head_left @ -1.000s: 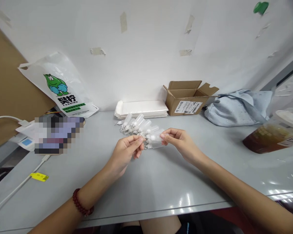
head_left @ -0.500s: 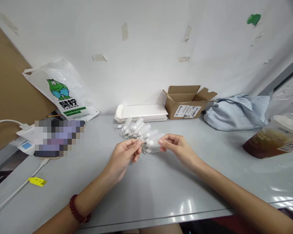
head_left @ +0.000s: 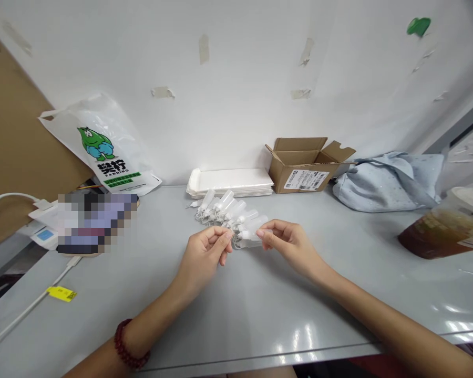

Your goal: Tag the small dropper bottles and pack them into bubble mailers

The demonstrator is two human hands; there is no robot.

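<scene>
My right hand [head_left: 286,239] pinches the base end of a small translucent plastic bottle [head_left: 249,235] with a white cap, held on its side. My left hand [head_left: 208,252] is closed in a pinch at the cap end; whatever sits between thumb and forefinger is too small to make out. Right behind and under the held bottle lies a pile of similar small clear bottles [head_left: 224,205] with white caps and thin grey cords or loops. Parts of the nearest bottles are hidden by my fingers.
Behind the bottles lies a stack of white envelopes [head_left: 232,181], beside an open cardboard box [head_left: 299,170]. On the right are a light blue cloth bag [head_left: 386,184] and a drink cup [head_left: 429,231]. A white plastic bag [head_left: 102,147], blurred-out device [head_left: 98,226] and white cable [head_left: 23,312] occupy the left.
The view has shifted slightly. Both hands stay in nearly the same pinch near the bottle's two ends. A small brownish bit seen earlier at my left fingertips no longer shows clearly.
</scene>
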